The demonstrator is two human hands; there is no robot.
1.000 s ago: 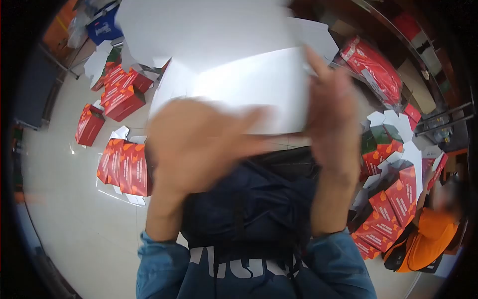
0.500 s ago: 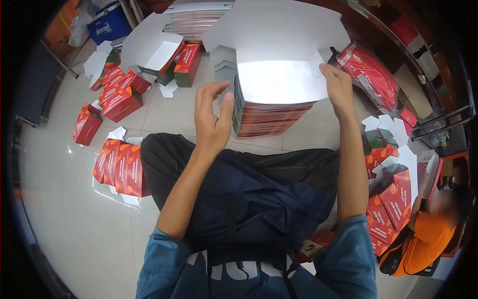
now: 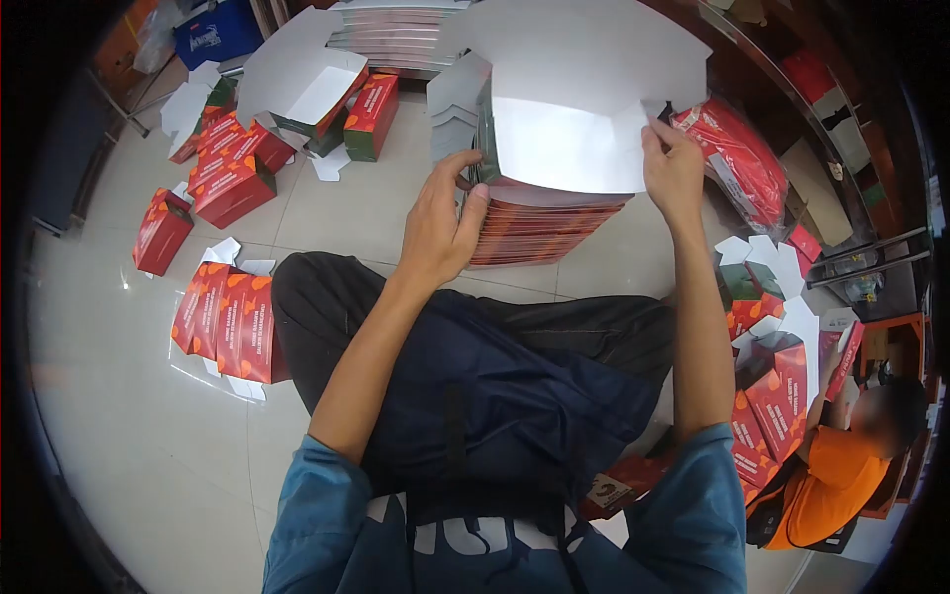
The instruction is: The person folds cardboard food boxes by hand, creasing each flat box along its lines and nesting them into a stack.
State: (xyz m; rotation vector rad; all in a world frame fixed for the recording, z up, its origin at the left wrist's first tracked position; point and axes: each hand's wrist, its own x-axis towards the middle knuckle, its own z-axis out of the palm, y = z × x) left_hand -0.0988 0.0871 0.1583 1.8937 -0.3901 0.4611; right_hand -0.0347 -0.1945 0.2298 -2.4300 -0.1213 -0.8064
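Observation:
A partly folded cardboard box (image 3: 569, 144), white inside with its wide lid flap raised, rests on top of a stack of flat red box blanks (image 3: 544, 228). My right hand (image 3: 676, 168) pinches the box's right side wall between thumb and fingers. At the left front corner, my left hand (image 3: 442, 223) has its fingers curled behind the green side wall and its thumb in front. The left fingertips are partly hidden by the box. Grey-white flaps of the flat blanks stick out left of the stack.
Folded red boxes lie on the tiled floor at left (image 3: 233, 178) and beside my left knee (image 3: 237, 322). More folded boxes (image 3: 777, 396) pile up at right. A red plastic-wrapped bundle (image 3: 732, 163) lies at the right back. A person in an orange top (image 3: 836, 475) sits at far right.
My left hand has moved right and up onto the box's left corner, where the green side wall now stands up. My right hand keeps its grip, slightly shifted right.

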